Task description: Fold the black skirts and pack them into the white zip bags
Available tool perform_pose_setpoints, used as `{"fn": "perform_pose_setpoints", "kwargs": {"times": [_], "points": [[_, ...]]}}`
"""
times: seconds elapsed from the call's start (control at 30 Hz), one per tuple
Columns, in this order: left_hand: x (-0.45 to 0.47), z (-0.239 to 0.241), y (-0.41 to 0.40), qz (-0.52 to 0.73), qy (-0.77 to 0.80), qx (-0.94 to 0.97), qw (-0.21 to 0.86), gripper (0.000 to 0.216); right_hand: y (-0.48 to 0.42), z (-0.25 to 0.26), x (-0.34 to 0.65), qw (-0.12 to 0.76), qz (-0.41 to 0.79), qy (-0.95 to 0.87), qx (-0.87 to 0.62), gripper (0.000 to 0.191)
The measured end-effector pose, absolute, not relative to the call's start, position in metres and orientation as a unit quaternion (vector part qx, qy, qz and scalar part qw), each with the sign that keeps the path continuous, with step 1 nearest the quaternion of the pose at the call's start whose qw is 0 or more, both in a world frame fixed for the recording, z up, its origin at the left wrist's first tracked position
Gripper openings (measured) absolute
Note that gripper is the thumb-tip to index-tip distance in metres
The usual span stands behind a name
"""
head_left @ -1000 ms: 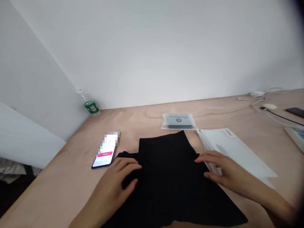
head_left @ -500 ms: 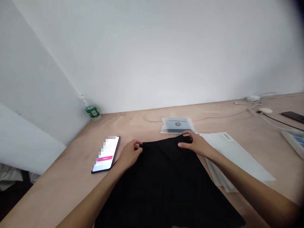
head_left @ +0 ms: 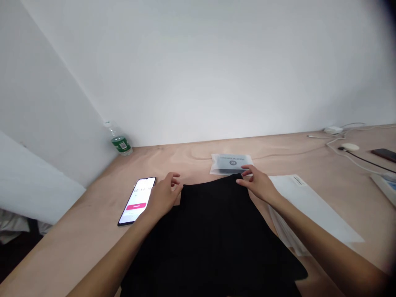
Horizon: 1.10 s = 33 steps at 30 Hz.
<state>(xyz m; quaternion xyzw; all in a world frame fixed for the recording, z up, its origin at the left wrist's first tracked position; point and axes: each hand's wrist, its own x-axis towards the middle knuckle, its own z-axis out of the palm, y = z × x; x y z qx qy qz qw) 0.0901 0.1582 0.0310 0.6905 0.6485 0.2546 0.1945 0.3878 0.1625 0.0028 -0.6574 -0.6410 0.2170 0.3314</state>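
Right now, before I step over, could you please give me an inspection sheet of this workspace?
Surface: light wooden table, flat.
Things in hand: black garment spread flat, narrow end away from the person.
Clutter: lit phone left of the garment; frosted pouch beyond it; white mailer bags to its right; green-labelled bottle by the wall; dark phone far right.
Hands: left hand at the garment's far left corner, right hand at its far right corner; grip cannot be told.
Cables: cables, white and black, with a charger, far right.
Surroundings: plain white wall; nothing else seen.
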Motion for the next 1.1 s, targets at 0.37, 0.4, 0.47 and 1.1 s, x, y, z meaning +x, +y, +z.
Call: {"fn": "perform_pose_setpoints", "kwargs": {"times": [0.37, 0.4, 0.47, 1.1], "points": [[0.026, -0.009, 0.036, 0.095, 0.567, 0.818, 0.025, 0.079, 0.042, 0.002, 0.383, 0.16, 0.126, -0.825, -0.527, 0.062], [0.026, -0.015, 0.035, 0.078, 0.561, 0.824, 0.019, 0.083, 0.036, -0.006, 0.379, 0.134, 0.121, -0.845, -0.503, 0.068], [0.024, -0.025, 0.035, 0.045, 0.566, 0.823, 0.022, 0.091, 0.029, -0.021, 0.377, 0.094, 0.114, -0.865, -0.48, 0.073], [0.164, -0.009, 0.128, 0.042, 0.575, 0.817, -0.002, 0.056, 0.135, -0.01, 0.293, 0.11, 0.004, -0.745, -0.658, 0.065]]}}
